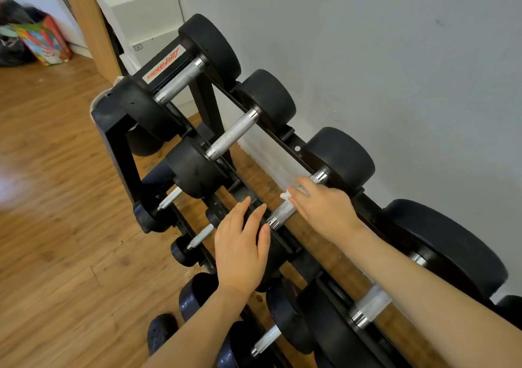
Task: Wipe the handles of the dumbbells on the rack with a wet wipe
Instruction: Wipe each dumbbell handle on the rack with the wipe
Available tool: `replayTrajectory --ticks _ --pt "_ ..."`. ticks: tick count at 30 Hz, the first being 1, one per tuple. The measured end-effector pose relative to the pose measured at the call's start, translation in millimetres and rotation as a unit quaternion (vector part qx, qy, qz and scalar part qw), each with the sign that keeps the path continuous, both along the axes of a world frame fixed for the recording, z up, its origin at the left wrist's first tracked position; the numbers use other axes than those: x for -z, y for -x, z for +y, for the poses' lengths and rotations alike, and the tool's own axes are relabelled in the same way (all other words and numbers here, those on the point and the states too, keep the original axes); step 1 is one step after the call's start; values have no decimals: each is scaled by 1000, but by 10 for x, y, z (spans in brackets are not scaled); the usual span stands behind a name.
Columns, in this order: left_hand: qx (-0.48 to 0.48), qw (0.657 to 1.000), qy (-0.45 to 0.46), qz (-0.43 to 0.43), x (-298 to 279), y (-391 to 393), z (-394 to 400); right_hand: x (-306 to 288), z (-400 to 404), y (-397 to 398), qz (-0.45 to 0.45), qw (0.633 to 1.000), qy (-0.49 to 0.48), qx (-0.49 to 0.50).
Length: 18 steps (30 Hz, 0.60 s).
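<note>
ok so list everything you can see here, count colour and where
top-row dumbbells: four, black heads, silver handles, along the rack's upper rails
lower dumbbells: several, black, exact count unclear
rack: one, black, against the wall
wet wipe: one, white, on the third handle under the right hand
white cabinet: one, far end
colourful bag: one, on the floor, top left
left hand: open, on a dumbbell head
right hand: pressing the wipe

Two bare, sleeveless forearms.
</note>
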<state>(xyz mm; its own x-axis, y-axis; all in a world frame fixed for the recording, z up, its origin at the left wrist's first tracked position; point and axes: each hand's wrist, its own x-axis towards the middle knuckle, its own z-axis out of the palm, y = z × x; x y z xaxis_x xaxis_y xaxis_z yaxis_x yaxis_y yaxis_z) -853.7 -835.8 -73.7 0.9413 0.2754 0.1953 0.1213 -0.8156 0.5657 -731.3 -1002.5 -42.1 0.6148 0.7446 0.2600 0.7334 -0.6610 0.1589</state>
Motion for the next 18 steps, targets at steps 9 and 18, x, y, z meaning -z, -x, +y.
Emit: replayTrajectory --ticks 9,18 --pt "3 1000 -5 -17 10 -20 4 12 -4 -74 49 992 -71 -91" --pt "0 1000 -3 -21 30 -18 -8 -21 -29 -287 139 981 -67 -119"
